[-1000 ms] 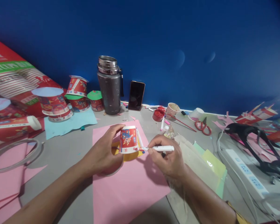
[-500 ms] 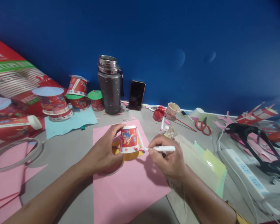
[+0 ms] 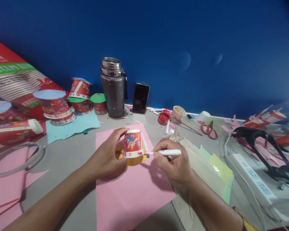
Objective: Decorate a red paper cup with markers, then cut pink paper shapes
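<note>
Left hand (image 3: 108, 155) is grasping printed paper cup (image 3: 133, 142), right hand (image 3: 174, 162) is pinching white marker (image 3: 168, 152) by its edge — pink sheet (image 3: 132, 199) is lying on grey tabletop (image 3: 67, 152), blue wall (image 3: 159, 41) standing behind.

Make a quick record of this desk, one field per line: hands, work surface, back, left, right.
Left hand: holds red patterned cup
Right hand: holds white marker, tip at or near the cup's lower edge
Work surface: pink paper beneath the hands
Back: open dark flask, phone propped up
Left: blue paper
Right: red-handled scissors, white power strip
</note>
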`<control>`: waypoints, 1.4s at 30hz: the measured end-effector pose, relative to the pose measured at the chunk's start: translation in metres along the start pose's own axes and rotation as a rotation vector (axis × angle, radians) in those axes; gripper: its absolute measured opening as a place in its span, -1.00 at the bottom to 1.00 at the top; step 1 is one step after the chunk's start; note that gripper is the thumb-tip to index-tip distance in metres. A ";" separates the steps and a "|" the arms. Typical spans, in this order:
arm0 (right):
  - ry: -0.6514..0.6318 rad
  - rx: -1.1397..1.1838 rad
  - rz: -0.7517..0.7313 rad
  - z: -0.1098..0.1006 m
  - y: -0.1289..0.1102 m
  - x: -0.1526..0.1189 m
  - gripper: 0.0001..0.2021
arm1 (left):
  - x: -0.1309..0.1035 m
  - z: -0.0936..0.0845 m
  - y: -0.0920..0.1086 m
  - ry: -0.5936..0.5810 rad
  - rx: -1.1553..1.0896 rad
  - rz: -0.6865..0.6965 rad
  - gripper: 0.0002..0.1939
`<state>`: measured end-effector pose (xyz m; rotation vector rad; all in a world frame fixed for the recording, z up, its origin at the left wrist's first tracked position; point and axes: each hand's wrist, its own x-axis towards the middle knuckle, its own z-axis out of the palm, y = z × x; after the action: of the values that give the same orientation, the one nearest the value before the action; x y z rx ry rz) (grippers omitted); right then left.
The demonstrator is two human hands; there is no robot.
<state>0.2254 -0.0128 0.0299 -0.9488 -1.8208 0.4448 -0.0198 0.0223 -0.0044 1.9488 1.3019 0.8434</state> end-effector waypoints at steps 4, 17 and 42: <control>0.010 0.016 -0.021 0.001 0.001 -0.001 -0.90 | 0.001 0.001 0.004 0.010 -0.019 -0.010 -0.17; 0.075 0.084 -0.087 -0.002 0.002 -0.003 -0.88 | 0.003 -0.006 -0.006 0.021 -0.091 -0.025 -0.16; -0.306 -0.191 0.060 0.002 0.033 0.000 0.02 | -0.006 -0.005 0.001 -0.219 -0.405 -0.031 0.12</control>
<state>0.2373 0.0083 0.0070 -1.1158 -2.1446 0.4804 -0.0252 0.0173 -0.0012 1.6424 0.9457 0.7832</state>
